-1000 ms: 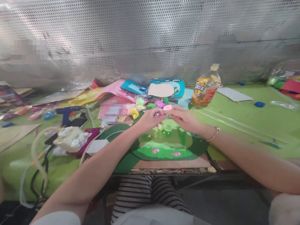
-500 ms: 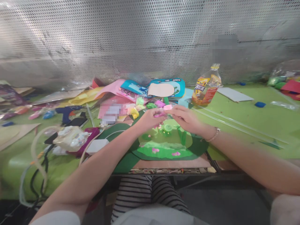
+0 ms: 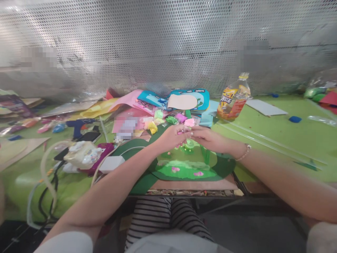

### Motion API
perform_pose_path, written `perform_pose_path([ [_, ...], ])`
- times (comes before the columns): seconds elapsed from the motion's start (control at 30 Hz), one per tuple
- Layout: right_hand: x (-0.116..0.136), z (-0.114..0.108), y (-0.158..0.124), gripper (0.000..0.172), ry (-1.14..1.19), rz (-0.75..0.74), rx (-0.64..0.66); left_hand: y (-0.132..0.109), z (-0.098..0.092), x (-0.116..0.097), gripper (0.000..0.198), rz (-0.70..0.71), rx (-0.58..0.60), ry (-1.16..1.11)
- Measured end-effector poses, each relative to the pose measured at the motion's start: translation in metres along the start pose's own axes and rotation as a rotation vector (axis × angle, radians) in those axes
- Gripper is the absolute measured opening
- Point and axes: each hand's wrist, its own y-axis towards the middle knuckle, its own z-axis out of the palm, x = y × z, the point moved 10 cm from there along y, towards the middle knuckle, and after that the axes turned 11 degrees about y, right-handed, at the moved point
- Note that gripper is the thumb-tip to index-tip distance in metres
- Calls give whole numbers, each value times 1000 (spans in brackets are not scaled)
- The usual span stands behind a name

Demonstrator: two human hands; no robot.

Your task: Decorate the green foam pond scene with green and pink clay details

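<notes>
My left hand [image 3: 175,137] is closed on a small pink clay packet [image 3: 180,133] in clear wrapping, mostly covered by the fingers. Meeting it fingertip to fingertip, my right hand [image 3: 210,138] has its fingers pressed together; what they pinch, if anything, is hidden. Both hands hover over the upper part of a green craft panel [image 3: 186,172], which carries a light green swirl [image 3: 189,144] and small pink shapes. Just beyond the fingers lie a light pink clay packet [image 3: 189,122], a green one [image 3: 171,120] and a yellow one [image 3: 152,128].
A drink bottle [image 3: 233,98] stands at the back right, near long clear sticks [image 3: 268,142]. On the left are a blue glue gun [image 3: 77,127], a tissue pack [image 3: 83,154] and looped cables [image 3: 48,182]. Blue decorated panels [image 3: 202,100] lean by the perforated metal wall [image 3: 158,42].
My hands have come slightly nearer to me, and the right fingers now overlap the left fingertips. The view has shifted a little; the things on the table stay in place.
</notes>
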Motion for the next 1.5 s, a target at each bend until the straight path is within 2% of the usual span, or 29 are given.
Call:
perform_pose_path([
  [0.1, 0, -4, -1, 24, 10, -23, -16, 3, -3, -6, 32, 7, 14, 85],
  [0.17, -3, -17, -2, 25, -4, -10, -104, 8, -14, -8, 33, -1, -3, 171],
  [0.33, -28, -62, -17, 32, -59, 200, -458, 31, -76, 6, 29, -115, -145, 482],
  [0.43, -45, -65, -22, 29, -44, 297, -487, 47, -104, 24, 26, -209, -194, 664],
  [0.5, -54, -60, -23, 25, -33, 364, -460, 55, -110, 33, 33, -238, -214, 782],
  [0.57, -58, -55, -23, 23, -22, 411, -433, 60, -108, 38, 45, -239, -232, 901],
  [0.67, -56, -49, -21, 26, -28, 448, -383, 61, -96, 42, 53, -219, -238, 1052],
  [0.77, -58, -49, -21, 39, -57, 505, -365, 61, -84, 40, 48, -219, -207, 1153],
  [0.83, -63, -50, -22, 36, -32, 521, -382, 60, -76, 29, 43, -205, -176, 1200],
  [0.9, -70, -51, -23, 30, 46, 511, -402, 54, -61, 8, 38, -157, -134, 1235],
  [1.0, -82, -49, -26, 30, 148, 517, -412, 29, -17, -35, 30, -46, -10, 1249],
  [1.13, -95, -52, -37, 25, 85, 649, -443, -26, 66, -93, 20, 178, 165, 1186],
  [1.2, -96, -55, -40, 26, 41, 691, -464, -55, 107, -123, 29, 426, 207, 1045],
  [1.27, -95, -55, -40, 27, 17, 701, -458, -72, 125, -137, 54, 544, 139, 938],
  [1.37, -96, -52, -37, 24, 25, 711, -401, -81, 137, -135, 59, 651, 35, 929],
  [1.5, -98, -50, -36, 31, 95, 725, -358, -82, 146, -114, 59, 686, 12, 994],
])
